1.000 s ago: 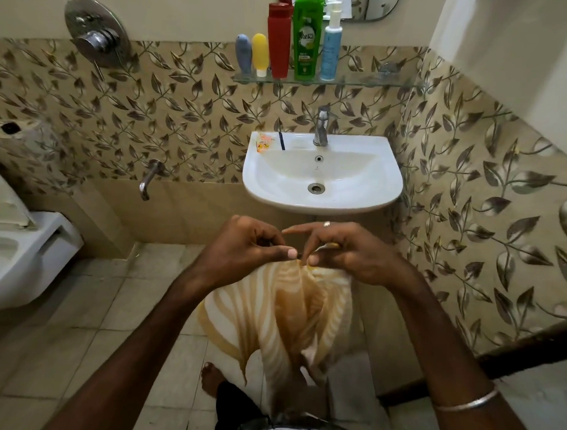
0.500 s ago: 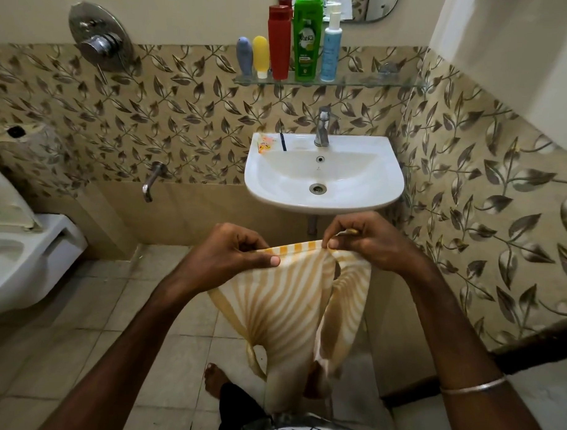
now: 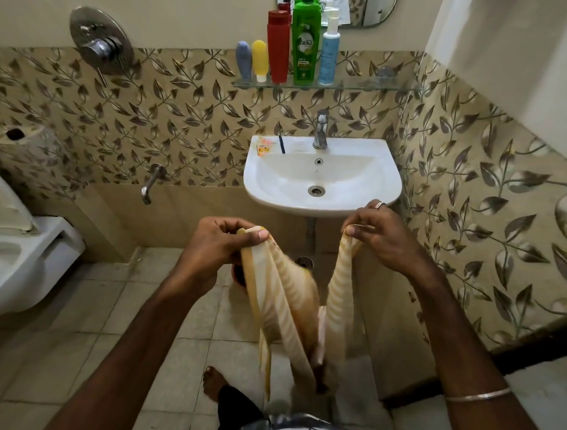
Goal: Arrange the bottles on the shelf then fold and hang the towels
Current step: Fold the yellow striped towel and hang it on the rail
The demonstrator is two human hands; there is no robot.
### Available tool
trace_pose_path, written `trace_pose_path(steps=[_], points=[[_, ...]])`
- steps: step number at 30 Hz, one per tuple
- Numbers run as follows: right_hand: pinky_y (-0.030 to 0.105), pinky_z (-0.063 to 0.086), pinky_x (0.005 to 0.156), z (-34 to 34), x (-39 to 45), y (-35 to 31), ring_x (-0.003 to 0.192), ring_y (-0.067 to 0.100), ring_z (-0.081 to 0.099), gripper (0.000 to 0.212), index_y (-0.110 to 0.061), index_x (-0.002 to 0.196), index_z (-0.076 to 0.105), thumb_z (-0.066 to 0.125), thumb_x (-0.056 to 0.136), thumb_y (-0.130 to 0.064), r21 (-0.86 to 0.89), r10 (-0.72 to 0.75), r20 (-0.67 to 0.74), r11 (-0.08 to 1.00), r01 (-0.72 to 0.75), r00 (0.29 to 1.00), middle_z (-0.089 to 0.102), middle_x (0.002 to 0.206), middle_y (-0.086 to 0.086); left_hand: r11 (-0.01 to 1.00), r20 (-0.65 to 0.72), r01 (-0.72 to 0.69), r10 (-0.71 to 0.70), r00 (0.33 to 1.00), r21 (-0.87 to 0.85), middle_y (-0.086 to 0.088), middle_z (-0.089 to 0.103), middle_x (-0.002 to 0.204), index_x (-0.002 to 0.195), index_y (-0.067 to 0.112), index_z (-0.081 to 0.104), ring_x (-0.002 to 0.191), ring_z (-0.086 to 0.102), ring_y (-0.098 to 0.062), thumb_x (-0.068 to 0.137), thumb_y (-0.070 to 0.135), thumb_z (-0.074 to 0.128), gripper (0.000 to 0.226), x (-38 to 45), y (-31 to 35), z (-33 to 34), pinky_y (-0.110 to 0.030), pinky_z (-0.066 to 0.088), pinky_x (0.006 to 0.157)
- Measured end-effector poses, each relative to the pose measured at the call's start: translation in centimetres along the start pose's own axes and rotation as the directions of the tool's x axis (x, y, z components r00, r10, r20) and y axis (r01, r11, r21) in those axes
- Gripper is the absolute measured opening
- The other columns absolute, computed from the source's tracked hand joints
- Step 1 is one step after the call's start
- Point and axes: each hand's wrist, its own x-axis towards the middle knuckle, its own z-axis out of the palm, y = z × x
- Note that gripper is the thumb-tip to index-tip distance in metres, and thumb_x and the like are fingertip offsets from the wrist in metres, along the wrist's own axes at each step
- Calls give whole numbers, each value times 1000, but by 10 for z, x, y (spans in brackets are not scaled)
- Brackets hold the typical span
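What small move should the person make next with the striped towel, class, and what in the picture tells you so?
Probably draw the two hands further apart to pull the top edge straight. The left hand and right hand each pinch a bunched corner of the towel, which sags between them, twisted and unfolded. The bottles already stand in a row on the shelf.

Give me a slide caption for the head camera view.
Both hands, left and right, pinch a striped towel below the sink; bottles line the shelf.
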Motion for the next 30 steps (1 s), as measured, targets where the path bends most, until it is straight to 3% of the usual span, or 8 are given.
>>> trace_pose_path(steps=[3,8,12,14,18,22,26,30], points=[[35,56,76,1,-8,-3,88,15,68,9,-18,90,76,71,91,-11,45,85,-21,995,-84,996,72,89,-1,998,10,40,-39,999,-52,-17,75,83,94,-1,76,72,71,-24,83,9,73,15,3,-7,13,-32,61,64],[23,53,50,16,-20,-22,71,15,63,14,-7,99,76,69,89,1,463,284,32,845,-266,958,66,82,7,994,44,69,-65,997,-88,-12,77,82,98,0,75,71,74,-19,89,0,66,12,4,-10,33,-28,61,63],[30,63,68,23,-26,-30,78,23,72,16,0,100,75,64,89,3,657,267,217,671,-343,939,72,86,16,993,-11,33,-34,999,-112,-13,77,82,98,2,76,73,74,-21,85,3,73,13,3,-10,44,-29,60,63],[34,64,78,27,-27,-32,83,24,75,21,-1,100,75,63,87,8,685,226,258,643,-343,939,75,88,15,994,-18,6,-8,1000,-113,-13,78,88,100,4,76,80,75,-24,86,4,72,15,4,-10,47,-33,61,70],[26,62,76,34,-28,-37,80,19,74,34,-6,98,77,69,76,19,612,167,194,750,-252,967,77,87,14,997,80,-35,41,996,-69,-12,77,100,111,7,73,97,74,-26,93,-2,60,23,3,-9,46,-39,60,84],[29,60,75,43,-28,-47,78,21,73,17,-4,89,77,82,74,3,542,126,64,828,-140,990,77,85,17,996,147,-84,86,985,-24,-9,77,105,116,7,70,102,73,-24,94,-5,57,28,-1,-8,48,-38,59,90],[38,61,76,50,-25,-49,82,30,76,13,-4,88,76,83,77,-6,479,54,11,876,-53,998,78,85,14,996,171,-87,90,981,-29,-12,76,107,119,3,69,104,73,-25,93,-7,57,30,-4,-7,51,-39,57,93],[29,60,73,52,-22,-49,77,17,75,14,-6,89,77,83,78,-11,427,59,-24,903,-43,998,78,83,8,996,215,-87,91,972,-25,-10,76,110,122,4,68,108,71,-23,94,-7,55,33,-7,-5,47,-40,55,97]])
